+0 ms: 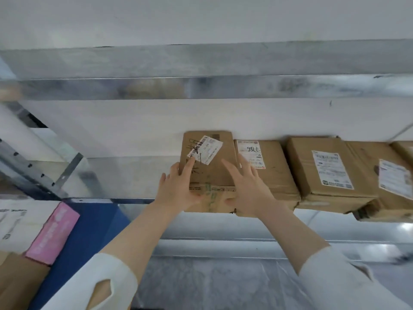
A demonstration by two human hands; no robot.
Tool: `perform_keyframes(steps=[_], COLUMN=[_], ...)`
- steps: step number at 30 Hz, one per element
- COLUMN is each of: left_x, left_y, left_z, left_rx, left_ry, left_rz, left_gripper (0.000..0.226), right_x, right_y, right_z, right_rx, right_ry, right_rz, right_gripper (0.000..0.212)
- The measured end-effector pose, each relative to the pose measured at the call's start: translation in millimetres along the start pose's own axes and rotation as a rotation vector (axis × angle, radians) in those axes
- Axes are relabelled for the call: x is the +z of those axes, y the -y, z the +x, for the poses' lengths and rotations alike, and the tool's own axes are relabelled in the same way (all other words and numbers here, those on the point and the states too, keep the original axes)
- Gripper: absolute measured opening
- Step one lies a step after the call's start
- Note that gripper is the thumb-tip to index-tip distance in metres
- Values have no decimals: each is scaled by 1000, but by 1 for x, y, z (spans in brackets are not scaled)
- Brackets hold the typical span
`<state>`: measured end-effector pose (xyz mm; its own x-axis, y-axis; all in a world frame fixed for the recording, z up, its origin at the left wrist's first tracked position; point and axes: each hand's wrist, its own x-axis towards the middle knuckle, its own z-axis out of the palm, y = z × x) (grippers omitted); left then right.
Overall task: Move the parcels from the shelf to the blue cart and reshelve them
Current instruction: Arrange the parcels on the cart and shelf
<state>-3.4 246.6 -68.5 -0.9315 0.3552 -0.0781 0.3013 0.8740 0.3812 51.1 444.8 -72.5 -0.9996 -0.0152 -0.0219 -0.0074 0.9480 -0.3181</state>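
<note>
A brown cardboard parcel (210, 159) with a tilted white label sits at the left end of a row on the metal shelf (125, 175). My left hand (178, 189) presses on its left front corner, fingers spread over the top and thumb under the front edge. My right hand (248, 186) lies on its right side, fingers spread, thumb at the front face. The blue cart (89, 231) is at the lower left, below the shelf, with a pink parcel (52, 233) and a white parcel (17, 222) in it.
To the right on the same shelf stand more brown parcels: one marked 1186 (266, 168), another with a white label (330, 175), and one at the frame edge (393, 182). An upper shelf beam (201, 86) runs overhead. A lower shelf surface (223, 280) lies beneath.
</note>
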Motion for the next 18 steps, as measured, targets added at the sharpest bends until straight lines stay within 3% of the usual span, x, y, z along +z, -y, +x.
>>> perform_keyframes(steps=[4,18], left_x=[13,13], left_y=[7,20], left_z=[6,9], left_rx=[-47,-17], left_ry=[3,-54], left_rz=[-228,-289], left_gripper=[104,103], right_x=[15,18], right_y=[1,4], right_z=[10,17], right_rx=[24,25], right_ry=[54,0], right_rz=[63,163], right_gripper=[103,94])
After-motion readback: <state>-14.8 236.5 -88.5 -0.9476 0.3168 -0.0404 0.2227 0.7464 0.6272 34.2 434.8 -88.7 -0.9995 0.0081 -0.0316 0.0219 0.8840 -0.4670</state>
